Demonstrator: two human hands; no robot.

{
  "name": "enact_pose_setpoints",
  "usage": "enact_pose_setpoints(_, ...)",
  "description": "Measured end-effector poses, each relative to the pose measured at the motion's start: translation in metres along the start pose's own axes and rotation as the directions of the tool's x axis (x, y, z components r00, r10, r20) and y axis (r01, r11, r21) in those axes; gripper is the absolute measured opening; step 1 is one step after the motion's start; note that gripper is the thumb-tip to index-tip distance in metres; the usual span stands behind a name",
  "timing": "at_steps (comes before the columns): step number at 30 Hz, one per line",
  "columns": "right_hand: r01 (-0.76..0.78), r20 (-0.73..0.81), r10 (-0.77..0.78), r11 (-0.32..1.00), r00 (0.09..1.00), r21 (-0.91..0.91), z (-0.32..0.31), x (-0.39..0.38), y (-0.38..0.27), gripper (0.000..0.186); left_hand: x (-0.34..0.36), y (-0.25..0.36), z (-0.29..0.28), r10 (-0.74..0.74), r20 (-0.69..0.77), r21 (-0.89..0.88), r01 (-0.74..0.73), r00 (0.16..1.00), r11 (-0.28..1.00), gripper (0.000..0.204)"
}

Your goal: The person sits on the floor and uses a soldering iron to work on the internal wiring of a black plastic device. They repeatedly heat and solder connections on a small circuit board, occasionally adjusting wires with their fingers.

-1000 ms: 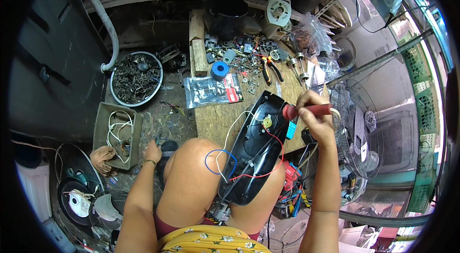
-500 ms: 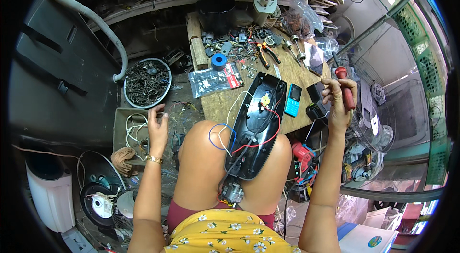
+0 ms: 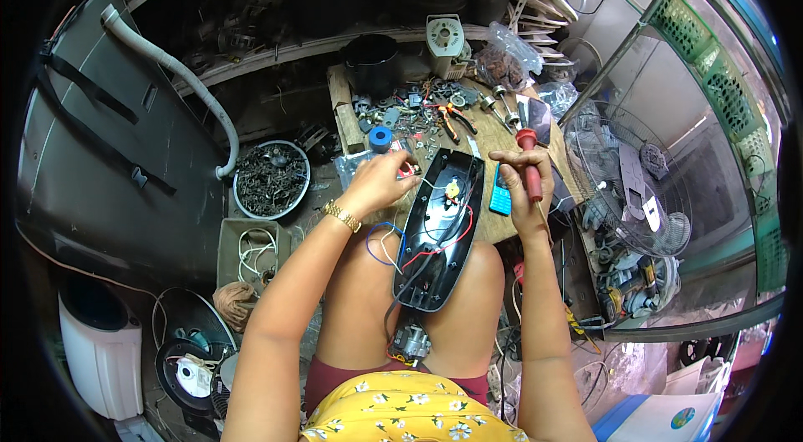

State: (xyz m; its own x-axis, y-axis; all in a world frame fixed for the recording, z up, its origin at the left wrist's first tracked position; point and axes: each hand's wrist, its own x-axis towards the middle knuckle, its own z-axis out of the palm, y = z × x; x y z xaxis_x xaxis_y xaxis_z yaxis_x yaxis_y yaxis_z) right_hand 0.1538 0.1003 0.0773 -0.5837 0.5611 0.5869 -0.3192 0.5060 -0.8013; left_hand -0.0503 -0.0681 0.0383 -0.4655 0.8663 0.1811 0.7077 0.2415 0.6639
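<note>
Right hand [image 3: 525, 184] keeps a closed grip on a red-handled screwdriver [image 3: 530, 164], held upright above the near right part of the surface; left hand [image 3: 381, 181] has come across to the surface edge with fingers pinched at a small item beside a clear plastic packet [image 3: 351, 166]; what it pinches is too small to tell.

Black oblong housing [image 3: 443, 233] lies open side up, its far end on the surface and its near end on the person's knees; red, blue and white wires [image 3: 393, 245] run inside it and loop out on the left; a small motor [image 3: 410, 343] hangs from the wires between the legs.

Containers: round metal basin [image 3: 269, 178] on the floor to the left, full of dark scrap metal; green box [image 3: 249, 251] near it, holding coiled pale cord; black pot [image 3: 371, 62] at the far end of the surface, contents not visible; clear bag [image 3: 502, 64] of small brown parts at the far right.

Wooden surface [image 3: 493, 229] is crowded with screws, loose parts, pliers [image 3: 450, 117] with orange handles and a blue tape roll [image 3: 381, 138]; a light blue handset [image 3: 500, 199] lies just beside the housing.

Surroundings: grey hose [image 3: 171, 74] against a dark panel at left; wire fan guard [image 3: 631, 191] at right; white tub [image 3: 100, 350] at lower left.
</note>
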Motion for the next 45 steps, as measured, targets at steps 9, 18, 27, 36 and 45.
enact_pose_setpoints(9, -0.026, -0.053, 0.031, 0.995, 0.998, 0.092, -0.009, -0.015, 0.000, 0.017, -0.052, 0.017, -0.027, 0.075, -0.135, 0.016, -0.073, 0.988, 0.997, 0.018)
enact_pose_setpoints(18, -0.010, -0.045, 0.015, 0.992, 0.999, 0.123, 0.002, -0.016, -0.008, 0.019, -0.113, 0.040, -0.048, 0.041, -0.026, 0.243, -0.034, 0.999, 0.970, 0.019)
enact_pose_setpoints(27, -0.018, 0.106, 0.006, 0.993, 0.994, 0.115, 0.022, -0.013, -0.024, 0.023, -0.093, 0.070, -0.037, 0.015, -0.261, -0.179, -0.064, 0.965, 0.982, 0.008)
enact_pose_setpoints(36, -0.005, 0.144, -0.021, 0.984, 0.989, 0.179, 0.046, -0.031, -0.042, 0.036, -0.089, 0.083, -0.027, 0.018, -0.293, -0.160, -0.068, 0.956, 0.985, 0.014)
enact_pose_setpoints(45, 0.079, 0.301, -0.061, 0.996, 0.952, -0.048, 0.053, -0.051, -0.054, 0.041, -0.098, 0.097, -0.027, 0.059, -0.286, -0.161, -0.109, 0.956, 0.981, 0.013)
